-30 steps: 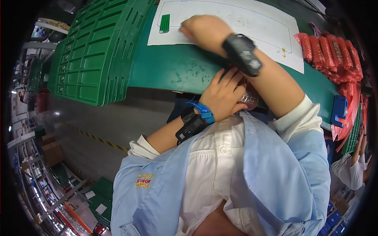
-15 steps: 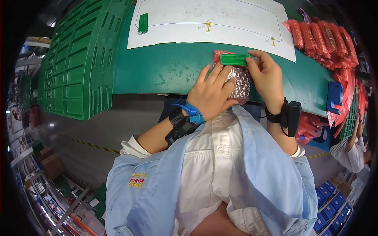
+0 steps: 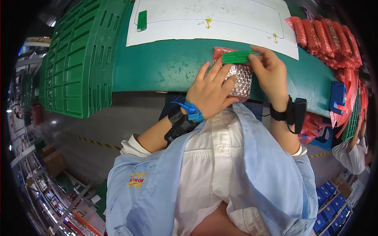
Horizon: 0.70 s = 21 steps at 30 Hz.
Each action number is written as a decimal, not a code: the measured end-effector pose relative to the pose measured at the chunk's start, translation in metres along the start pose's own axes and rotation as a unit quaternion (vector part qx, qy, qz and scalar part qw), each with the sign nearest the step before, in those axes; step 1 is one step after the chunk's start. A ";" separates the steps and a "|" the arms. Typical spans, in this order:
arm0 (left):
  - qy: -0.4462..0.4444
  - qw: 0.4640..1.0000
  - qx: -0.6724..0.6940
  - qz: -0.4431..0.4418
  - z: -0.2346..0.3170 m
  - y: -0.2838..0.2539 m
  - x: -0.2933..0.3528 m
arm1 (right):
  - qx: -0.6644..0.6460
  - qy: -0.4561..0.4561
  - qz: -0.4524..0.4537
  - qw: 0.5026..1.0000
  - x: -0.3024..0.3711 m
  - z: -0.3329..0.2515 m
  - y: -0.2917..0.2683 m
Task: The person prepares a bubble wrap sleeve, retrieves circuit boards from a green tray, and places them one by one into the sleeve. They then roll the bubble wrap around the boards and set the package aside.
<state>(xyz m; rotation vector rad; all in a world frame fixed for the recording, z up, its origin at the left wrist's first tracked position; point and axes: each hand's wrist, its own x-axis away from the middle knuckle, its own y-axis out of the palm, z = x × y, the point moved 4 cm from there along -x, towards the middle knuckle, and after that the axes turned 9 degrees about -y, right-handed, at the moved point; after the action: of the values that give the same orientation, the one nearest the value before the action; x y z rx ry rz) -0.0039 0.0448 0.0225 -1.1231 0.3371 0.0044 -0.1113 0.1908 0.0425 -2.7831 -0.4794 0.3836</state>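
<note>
A flat green circuit board (image 3: 238,57) with lengthwise lines is pinched at its right end by the thumb and fingers of my right hand (image 3: 271,72). It tilts slightly, right end higher, over the far end of a bubble-wrap piece. My left hand (image 3: 210,88) lies flat with fingers spread across the left part of the silvery bubble wrap (image 3: 242,80), its fingertips close to the board's left end. Reddish bubble wrap (image 3: 220,51) shows behind the board. The wrap rests at the near edge of the green tabletop (image 3: 169,67); part of it is hidden under my left hand.
A white sheet (image 3: 177,33) with drawn lines lies at the back, bearing a similar green board (image 3: 142,21). Stacked green crates (image 3: 75,67) stand left. Several red bubble-wrapped bundles (image 3: 323,37) and a blue tape dispenser (image 3: 337,97) are right. Another person's sleeve (image 3: 350,155) shows far right.
My right hand has moved slightly right and up, and the board's right end has risen with it. My left hand stays on the bubble wrap.
</note>
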 end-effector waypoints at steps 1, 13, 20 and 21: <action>-0.002 1.000 -0.002 0.001 -0.001 0.000 0.000 | 0.058 0.005 0.001 0.998 0.001 -0.001 0.003; -0.003 1.000 0.005 0.008 -0.001 0.001 0.001 | 0.207 -0.011 0.078 0.975 0.003 0.000 0.015; -0.009 0.999 0.019 0.027 0.000 -0.001 0.002 | 0.347 -0.093 0.050 0.932 0.007 -0.009 0.020; -0.002 0.999 0.009 0.039 0.001 0.000 0.003 | 0.363 -0.102 0.048 0.925 0.007 -0.011 0.022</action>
<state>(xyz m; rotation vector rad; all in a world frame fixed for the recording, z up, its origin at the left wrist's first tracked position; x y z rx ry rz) -0.0004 0.0447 0.0223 -1.0924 0.3768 0.0713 -0.0951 0.1712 0.0442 -2.0539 -0.1823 0.7099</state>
